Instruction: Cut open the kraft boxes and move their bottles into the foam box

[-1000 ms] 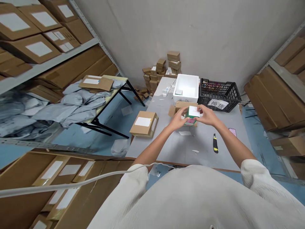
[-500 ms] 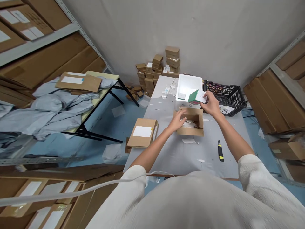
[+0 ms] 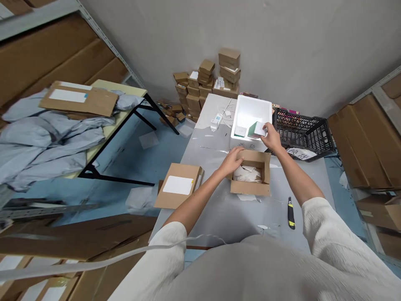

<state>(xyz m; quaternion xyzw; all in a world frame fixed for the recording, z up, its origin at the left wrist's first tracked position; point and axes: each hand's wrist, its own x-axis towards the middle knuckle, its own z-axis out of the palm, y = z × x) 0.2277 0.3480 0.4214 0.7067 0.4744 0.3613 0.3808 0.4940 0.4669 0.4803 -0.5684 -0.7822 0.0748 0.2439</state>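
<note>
My right hand [image 3: 271,137] grips a small green and white box [image 3: 257,130] over the front part of a white foam bin [image 3: 268,108]. Another small white box [image 3: 240,131] lies inside that bin, to the left. My left hand [image 3: 232,161] holds the left rear edge of an open cardboard box [image 3: 250,189], its fingers at the flap. White crumpled paper [image 3: 247,174] lies inside the cardboard box, which stands just in front of the bin.
A black crate [image 3: 302,131] stands right of the bin. On the grey table [image 3: 206,209] are a yellow-black cutter [image 3: 291,214], a closed carton [image 3: 177,186] at the left and a small white device [image 3: 216,122]. Stacked boxes [image 3: 229,58] stand by the wall; grey bags [image 3: 53,138] cover a side table.
My right hand has lowered the green and white box into the foam bin. My left hand stays at the cardboard box. The view has shifted slightly.
</note>
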